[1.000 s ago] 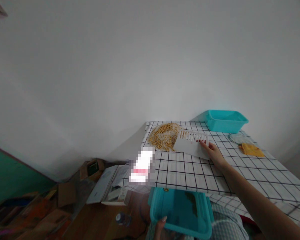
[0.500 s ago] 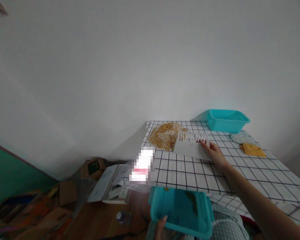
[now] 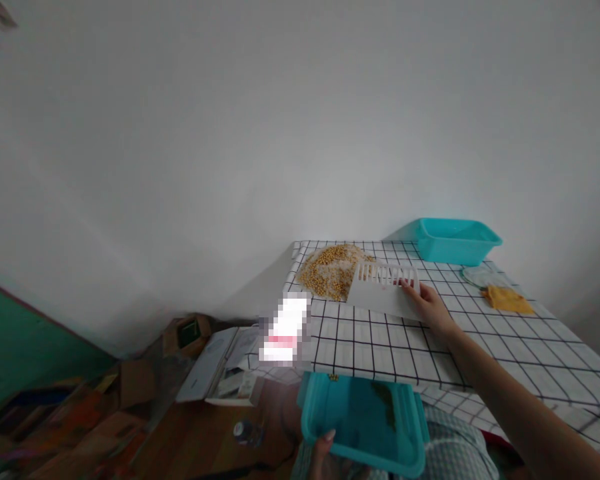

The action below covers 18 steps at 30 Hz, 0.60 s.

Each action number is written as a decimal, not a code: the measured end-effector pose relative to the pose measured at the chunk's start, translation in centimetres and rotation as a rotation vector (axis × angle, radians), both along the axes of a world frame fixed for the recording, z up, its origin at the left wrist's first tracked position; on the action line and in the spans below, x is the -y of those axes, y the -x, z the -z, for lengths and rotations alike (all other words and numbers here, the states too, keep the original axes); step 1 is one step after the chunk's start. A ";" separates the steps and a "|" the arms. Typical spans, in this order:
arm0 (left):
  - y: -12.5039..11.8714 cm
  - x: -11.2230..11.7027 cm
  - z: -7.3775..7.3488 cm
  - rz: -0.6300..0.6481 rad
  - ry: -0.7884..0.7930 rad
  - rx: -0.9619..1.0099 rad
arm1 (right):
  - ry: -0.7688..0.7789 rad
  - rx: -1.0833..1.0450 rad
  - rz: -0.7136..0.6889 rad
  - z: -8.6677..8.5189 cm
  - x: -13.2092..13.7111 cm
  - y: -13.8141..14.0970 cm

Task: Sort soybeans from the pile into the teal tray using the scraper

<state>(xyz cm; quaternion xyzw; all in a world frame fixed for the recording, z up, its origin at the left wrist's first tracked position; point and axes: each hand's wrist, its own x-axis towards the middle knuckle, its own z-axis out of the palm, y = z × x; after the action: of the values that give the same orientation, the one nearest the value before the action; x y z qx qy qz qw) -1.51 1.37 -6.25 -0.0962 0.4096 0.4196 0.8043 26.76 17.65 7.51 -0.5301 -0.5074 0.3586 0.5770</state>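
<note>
My right hand (image 3: 430, 308) is closed on a white slotted plastic panel (image 3: 375, 295), with fingertips at its slots. The panel stands on the table beside a spread heap of yellow beans mixed with paler grains (image 3: 330, 272), touching or overlapping the heap's right side. Below the table's front edge, my left hand (image 3: 322, 453) grips the near rim of a shallow teal tub (image 3: 350, 413), the thumb lying over the rim and the other fingers hidden beneath. A few yellow beans (image 3: 333, 377) lie at the tub's far side, and a dark greenish patch shows inside it.
A second teal tub (image 3: 457, 247) stands at the table's back right. In front of it lie a clear bag-like item (image 3: 480, 276) and a yellow cloth (image 3: 509, 299). A pixelated bright rectangle (image 3: 285, 330) is at the table's left edge. Boxes (image 3: 186, 335) and a bottle (image 3: 245, 432) sit on the floor.
</note>
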 end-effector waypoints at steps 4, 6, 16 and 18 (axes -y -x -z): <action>0.0 0.0 -0.5 -0.003 0.000 -0.008 | 0.017 0.046 0.027 0.0 0.1 0.0; -0.1 0.1 -0.8 -0.007 0.003 -0.018 | 0.035 0.067 0.088 0.0 0.0 -0.4; -0.1 0.2 -1.1 -0.011 0.014 -0.043 | -0.001 0.022 0.225 0.1 -0.3 -1.2; -0.2 0.1 -1.2 -0.011 0.018 -0.037 | 0.007 0.036 0.210 0.1 -0.3 -1.1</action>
<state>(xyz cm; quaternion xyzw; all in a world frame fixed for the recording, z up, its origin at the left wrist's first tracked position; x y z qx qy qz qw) -1.34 1.23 -5.10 -0.0979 0.4277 0.4219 0.7934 27.88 17.95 7.37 -0.5885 -0.4581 0.2883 0.6005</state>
